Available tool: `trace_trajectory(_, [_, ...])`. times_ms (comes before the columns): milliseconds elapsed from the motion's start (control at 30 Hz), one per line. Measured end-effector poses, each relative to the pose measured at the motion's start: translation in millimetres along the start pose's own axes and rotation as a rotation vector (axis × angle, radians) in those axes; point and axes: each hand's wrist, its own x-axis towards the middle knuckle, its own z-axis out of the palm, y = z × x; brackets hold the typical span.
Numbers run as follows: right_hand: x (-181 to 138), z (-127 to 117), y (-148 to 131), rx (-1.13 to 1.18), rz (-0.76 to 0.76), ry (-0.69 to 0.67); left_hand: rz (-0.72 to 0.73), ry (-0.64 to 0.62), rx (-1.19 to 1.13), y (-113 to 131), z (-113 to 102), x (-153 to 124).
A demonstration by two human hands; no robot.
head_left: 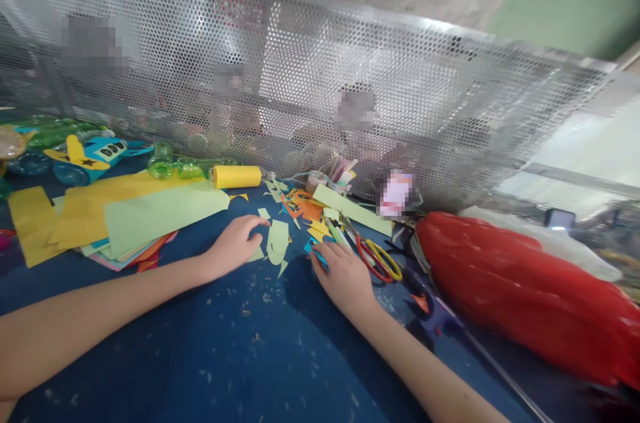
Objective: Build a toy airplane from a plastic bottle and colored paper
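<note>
My left hand [237, 246] hovers at or rests on the blue tabletop, fingers loosely bent and apart, with nothing visible in them. Just right of its fingertips lie pale green paper cutouts [278, 240]. My right hand [345, 276] is curled palm down, its fingertips on a small blue paper scrap [320, 259]; its thumb is partly hidden. Beyond it are yellow and orange paper scraps [303, 204]. Scissors with red and yellow handles [380, 260] lie close to the right of this hand.
Paper sheets [165, 213], a yellow paper-wrapped roll [236, 176] and a blue-yellow toy plane [95, 155] lie left. A purple glue gun [437, 313] and a red plastic bag [520, 290] are right. A perforated metal screen [300, 70] stands behind; blurred people show through it.
</note>
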Motion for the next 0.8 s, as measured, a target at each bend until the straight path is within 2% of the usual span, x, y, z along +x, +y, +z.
trace_trajectory(100, [-1.6, -3.3, -1.0, 0.095, 0.050, 0.076, 0.083, -0.215, 0.134, -4.1, -11.8, 6.7])
trace_trajectory(167, [-2.5, -4.9, 1.2, 0.208, 0.181, 0.127, 0.120, -0.300, 0.198, -4.8, -15.3, 6.3])
trace_trajectory(267, [-3.0, -4.5, 7.0, 0.450, 0.449, 0.180, 0.143, -0.352, 0.230, -3.0, -19.4, 3.9])
trace_trajectory(333, [-2.4, -2.6, 10.7, 0.596, 0.561, 0.225, 0.129, -0.385, 0.233, -1.5, -23.0, 4.1])
trace_trajectory(433, [-1.0, 0.6, 13.9, 0.680, 0.598, 0.268, 0.056, -0.398, 0.223, -1.2, -28.3, 7.4])
trace_trajectory(533, [-1.0, 1.7, 13.5, 0.709, 0.586, 0.244, -0.005, -0.399, 0.167, -3.3, -31.3, 12.0])
trace_trajectory(633, [-1.9, -0.6, 9.7, 0.747, 0.542, 0.184, -0.051, -0.431, -0.006, -4.6, -32.3, 15.6])
trace_trajectory(700, [-1.7, -3.5, 4.9, 0.772, 0.505, 0.117, -0.108, -0.449, -0.253, -2.4, -31.4, 16.0])
trace_trajectory(800, [0.0, -8.6, -6.7, 0.878, 0.460, -0.044, -0.172, -0.407, -0.658, 7.1, -25.4, 11.8])
